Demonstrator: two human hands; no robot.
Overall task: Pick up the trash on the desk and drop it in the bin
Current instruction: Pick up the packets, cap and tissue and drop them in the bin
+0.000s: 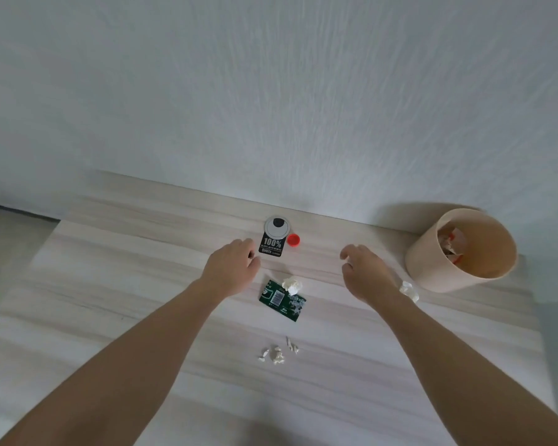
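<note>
We record a pale wood-grain desk [110, 284] set against a white textured wall [271, 91]. At the left of the work area, the left hand [231, 268] is extended above the desk surface, palm down, fingers loosely curled with small gaps between them and closed on nothing; its fingertips are just beside a black label [272, 246] printed "100%". That label lies partly over a grey round cable cover [277, 225] near the wall, and a red bottle cap [293, 240] sits touching or just beside the label's right edge; we cannot tell which.

Nearer us, between the two forearms, a green wrapper [281, 300] lies flat with a crumpled white paper ball [292, 284] resting on its far edge. Closer still, a cluster of small white scraps [277, 354] is scattered on the desk.

The right hand [366, 272] hovers palm down, fingers spread and slightly bent, holding nothing. Just beside its wrist lies a crumpled clear plastic piece [409, 289]. At the far right stands a beige round bin [432, 268], on the desk near the wall, already containing some crumpled trash [451, 244].
</note>
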